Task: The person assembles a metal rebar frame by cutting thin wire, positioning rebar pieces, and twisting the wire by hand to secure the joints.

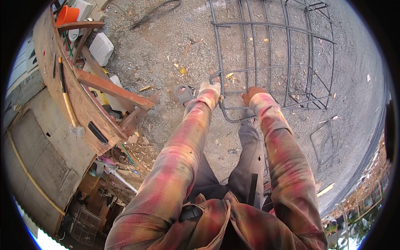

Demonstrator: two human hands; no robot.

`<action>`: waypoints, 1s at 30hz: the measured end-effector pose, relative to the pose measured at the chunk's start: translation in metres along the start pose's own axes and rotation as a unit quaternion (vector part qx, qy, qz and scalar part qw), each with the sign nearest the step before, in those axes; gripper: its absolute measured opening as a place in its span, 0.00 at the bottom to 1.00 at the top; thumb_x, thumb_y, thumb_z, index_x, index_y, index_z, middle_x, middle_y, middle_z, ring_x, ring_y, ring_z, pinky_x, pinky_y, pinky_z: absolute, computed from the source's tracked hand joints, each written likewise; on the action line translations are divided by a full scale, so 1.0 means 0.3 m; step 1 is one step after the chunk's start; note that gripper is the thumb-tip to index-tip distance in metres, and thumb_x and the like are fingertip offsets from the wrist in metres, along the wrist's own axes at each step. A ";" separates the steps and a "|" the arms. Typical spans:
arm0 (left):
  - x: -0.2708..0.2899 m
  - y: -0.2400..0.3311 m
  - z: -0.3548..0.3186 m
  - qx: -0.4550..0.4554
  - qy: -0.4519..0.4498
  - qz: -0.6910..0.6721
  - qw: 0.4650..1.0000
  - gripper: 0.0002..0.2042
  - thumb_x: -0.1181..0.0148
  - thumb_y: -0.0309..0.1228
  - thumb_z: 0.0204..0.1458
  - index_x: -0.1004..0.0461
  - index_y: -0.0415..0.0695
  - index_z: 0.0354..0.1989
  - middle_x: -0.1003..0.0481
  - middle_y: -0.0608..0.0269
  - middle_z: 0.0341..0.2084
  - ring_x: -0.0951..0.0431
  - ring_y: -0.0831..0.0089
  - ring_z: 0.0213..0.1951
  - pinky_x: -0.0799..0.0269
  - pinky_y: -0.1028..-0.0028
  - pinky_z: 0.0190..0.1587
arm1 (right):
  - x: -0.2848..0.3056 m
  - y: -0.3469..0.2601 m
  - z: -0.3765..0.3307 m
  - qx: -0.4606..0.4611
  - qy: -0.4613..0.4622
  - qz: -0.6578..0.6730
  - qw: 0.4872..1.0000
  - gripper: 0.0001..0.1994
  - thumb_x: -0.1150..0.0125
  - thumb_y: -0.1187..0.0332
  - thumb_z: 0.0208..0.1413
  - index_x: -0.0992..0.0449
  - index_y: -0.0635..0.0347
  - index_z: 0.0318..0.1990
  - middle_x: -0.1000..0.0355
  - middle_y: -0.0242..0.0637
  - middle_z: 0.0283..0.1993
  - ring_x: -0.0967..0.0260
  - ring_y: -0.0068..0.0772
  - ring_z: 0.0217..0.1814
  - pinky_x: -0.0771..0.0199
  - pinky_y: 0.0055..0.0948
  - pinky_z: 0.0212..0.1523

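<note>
A cage of dark steel rebar [287, 26] lies on the gravel ahead of me, its bars crossing in a long open frame that runs away to the far right. Pale and apparently gloved, my left hand [211, 88] closes on the cage's near left corner, beside a bent bar end. To the right, my right hand [253, 94] is closed around a bar at the near end; its fingertips are partly hidden. Both my arms reach forward in plaid sleeves. My sandaled left foot [183, 93] stands just left of the cage.
On the left stands a curved wooden bench [62, 89] with a hammer [68, 104] and a black block [98, 132]. Beyond it are an orange container [67, 16] and a white block [101, 49]. A bent rod [156, 14] and a thin wire frame [323, 143] lie on the gravel.
</note>
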State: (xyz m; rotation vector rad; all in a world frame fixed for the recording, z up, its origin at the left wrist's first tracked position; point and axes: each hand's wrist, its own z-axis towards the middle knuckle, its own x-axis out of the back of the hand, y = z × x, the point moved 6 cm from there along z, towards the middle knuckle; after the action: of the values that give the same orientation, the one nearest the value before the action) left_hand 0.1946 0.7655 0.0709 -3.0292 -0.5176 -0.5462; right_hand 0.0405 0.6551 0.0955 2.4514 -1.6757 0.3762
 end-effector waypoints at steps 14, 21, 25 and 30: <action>-0.059 -0.312 0.109 0.103 -0.201 -0.279 0.933 0.09 0.46 0.27 0.46 0.35 0.35 0.30 0.30 0.57 0.19 0.27 0.65 0.14 0.36 0.71 0.10 | 0.224 -0.469 0.655 -0.039 0.390 0.276 0.878 0.25 0.54 0.48 0.54 0.25 0.66 0.37 0.29 0.59 0.37 0.33 0.60 0.45 0.35 0.45 0.48; -0.037 -0.286 0.180 0.087 -0.248 -0.287 0.921 0.09 0.46 0.26 0.48 0.37 0.37 0.33 0.31 0.58 0.20 0.27 0.68 0.13 0.39 0.73 0.08 | 0.218 -0.443 0.675 -0.043 0.472 0.194 0.859 0.24 0.53 0.52 0.54 0.24 0.68 0.28 0.29 0.59 0.28 0.32 0.62 0.36 0.34 0.48 0.41; -0.072 -0.334 0.252 0.124 -0.251 -0.279 0.919 0.10 0.44 0.28 0.47 0.35 0.34 0.32 0.29 0.56 0.18 0.28 0.68 0.13 0.39 0.75 0.08 | 0.236 -0.466 0.643 -0.061 0.449 0.166 0.876 0.25 0.53 0.49 0.54 0.25 0.69 0.34 0.29 0.59 0.36 0.31 0.60 0.39 0.33 0.47 0.42; 0.011 -0.303 0.389 0.127 -0.293 -0.120 0.940 0.17 0.40 0.38 0.48 0.33 0.33 0.28 0.28 0.57 0.18 0.31 0.72 0.11 0.37 0.77 0.10 | 0.249 -0.377 0.562 0.171 0.441 0.191 0.860 0.26 0.51 0.47 0.53 0.27 0.67 0.41 0.30 0.56 0.44 0.30 0.52 0.44 0.32 0.43 0.42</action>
State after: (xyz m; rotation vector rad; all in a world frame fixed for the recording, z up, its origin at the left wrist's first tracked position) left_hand 0.2073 0.8617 -0.0408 -2.8463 -0.8980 0.4235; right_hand 0.1922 0.5856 -0.0423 1.5932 -1.6765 1.6626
